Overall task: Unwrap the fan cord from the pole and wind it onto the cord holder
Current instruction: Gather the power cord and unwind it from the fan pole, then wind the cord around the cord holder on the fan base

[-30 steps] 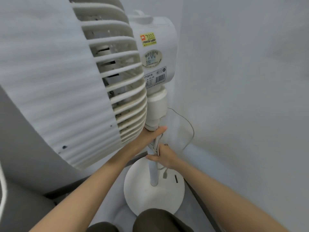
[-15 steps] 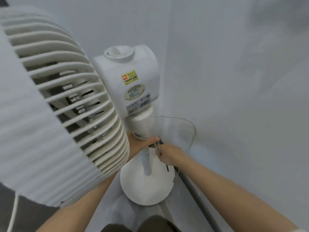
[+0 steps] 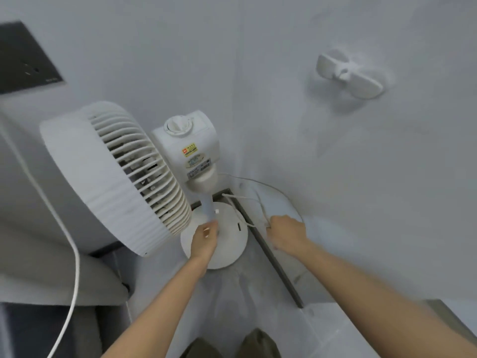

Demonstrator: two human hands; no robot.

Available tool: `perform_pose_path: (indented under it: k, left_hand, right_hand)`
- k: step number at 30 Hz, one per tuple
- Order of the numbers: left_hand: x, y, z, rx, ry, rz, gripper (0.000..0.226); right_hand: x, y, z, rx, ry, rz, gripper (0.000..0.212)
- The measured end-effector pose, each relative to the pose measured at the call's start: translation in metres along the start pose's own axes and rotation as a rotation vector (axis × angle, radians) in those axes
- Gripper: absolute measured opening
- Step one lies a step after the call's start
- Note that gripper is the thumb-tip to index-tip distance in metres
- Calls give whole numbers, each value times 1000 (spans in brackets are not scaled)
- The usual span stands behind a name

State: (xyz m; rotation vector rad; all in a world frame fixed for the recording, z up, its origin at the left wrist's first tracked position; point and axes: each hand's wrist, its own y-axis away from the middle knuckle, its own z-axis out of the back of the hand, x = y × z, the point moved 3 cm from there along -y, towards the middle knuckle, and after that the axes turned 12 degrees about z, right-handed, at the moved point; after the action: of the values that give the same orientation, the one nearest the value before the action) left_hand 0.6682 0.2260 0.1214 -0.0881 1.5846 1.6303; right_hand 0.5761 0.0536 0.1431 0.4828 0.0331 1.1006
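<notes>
A white pedestal fan [image 3: 111, 177] stands in a wall corner on a round base [image 3: 227, 228]. My left hand [image 3: 205, 240] is closed around the lower part of its pole [image 3: 208, 206]. My right hand [image 3: 286, 232] is to the right of the base and grips the thin white cord [image 3: 242, 200], which runs in loose strands from the pole area to my fist, with a wider loop lying against the wall. A white winged cord holder [image 3: 348, 74] is fixed high on the right wall, far above both hands.
A thicker white cable [image 3: 73, 254] hangs down at the left over a grey cushion [image 3: 51, 267]. A dark wall panel [image 3: 23, 58] sits at upper left. A dark skirting strip [image 3: 273, 257] runs along the right wall's foot. My knees [image 3: 232, 344] show at the bottom.
My view has pulled back and up, so the whole fan and the wall holder now show. My right hand has moved away from the pole to the right, drawing cord off it. My left hand has slid lower on the pole.
</notes>
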Motion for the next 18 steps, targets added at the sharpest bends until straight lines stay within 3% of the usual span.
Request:
perform_pose_path:
  k: [4,10,15,18]
  left_hand:
    - [-9,48,0,40,-153,18,38]
    - [-73,136,0,90,-330,-157,38]
    - [-127,190,11,124,-472,-336,51]
    - [-154,210,16,156,-610,-456,56]
  right_hand:
    - [-1,49,51,-64,-18,-60,22]
    - [17,120,149,-178,-4,-3,20]
    - [30,153,207,-369,-553,-22,30]
    - [30,168,240,-413,-703,-50,28]
